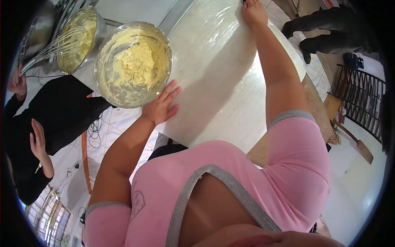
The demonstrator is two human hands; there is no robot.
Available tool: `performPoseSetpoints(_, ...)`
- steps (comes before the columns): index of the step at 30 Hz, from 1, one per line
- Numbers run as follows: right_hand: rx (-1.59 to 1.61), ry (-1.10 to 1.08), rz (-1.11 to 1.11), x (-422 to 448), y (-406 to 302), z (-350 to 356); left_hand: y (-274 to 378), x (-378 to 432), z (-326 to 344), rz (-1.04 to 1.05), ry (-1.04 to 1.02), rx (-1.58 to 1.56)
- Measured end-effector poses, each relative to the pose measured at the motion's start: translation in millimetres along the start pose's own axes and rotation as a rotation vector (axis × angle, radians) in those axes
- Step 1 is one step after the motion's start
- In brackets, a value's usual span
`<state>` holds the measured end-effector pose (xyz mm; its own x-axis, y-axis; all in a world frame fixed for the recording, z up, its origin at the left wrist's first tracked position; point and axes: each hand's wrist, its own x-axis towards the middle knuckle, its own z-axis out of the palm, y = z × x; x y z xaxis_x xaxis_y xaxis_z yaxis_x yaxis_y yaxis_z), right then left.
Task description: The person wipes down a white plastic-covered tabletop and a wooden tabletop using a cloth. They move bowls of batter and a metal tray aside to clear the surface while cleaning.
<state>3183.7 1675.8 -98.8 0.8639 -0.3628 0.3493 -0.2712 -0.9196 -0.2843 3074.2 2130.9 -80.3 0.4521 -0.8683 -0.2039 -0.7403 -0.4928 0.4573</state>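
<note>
A steel mixing bowl (103,94) stands at the table's left side. Thick, pale yellow creamy dough or batter (139,63) is heaped in it and smeared up its walls. My left hand (162,103) lies palm down beside the bowl's near rim, fingers apart, holding nothing. Whether its fingertips touch the bowl is hard to tell. My right arm reaches far across the pale, shiny tabletop (209,80). At the top edge of the picture my right hand (254,14) is partly cut off. A small dark thing shows at its fingers, too little to name.
Left of the bowl, another person's hand (18,81) holds a wire whisk (58,44) over a second steel bowl (98,37) with yellow mixture. That person wears black (58,114). Someone in dark trousers (327,32) stands beyond the table. A wooden paddle (364,151) is at the right.
</note>
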Motion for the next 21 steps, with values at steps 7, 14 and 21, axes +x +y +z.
performPoseSetpoints(7,0.223,-0.083,-0.119,-114.1,-98.6,-5.9,-3.3,-3.4,8.3,0.029,0.032,0.125)
performPoseSetpoints(14,0.328,-0.576,-0.414,-332.9,-223.3,-84.3,-18.8,-9.2,21.1,0.037,0.275,-0.012)
performPoseSetpoints(21,0.212,-0.528,-0.457,-316.8,-223.1,-70.2,-18.6,-10.2,22.6,0.06,0.318,-0.068)
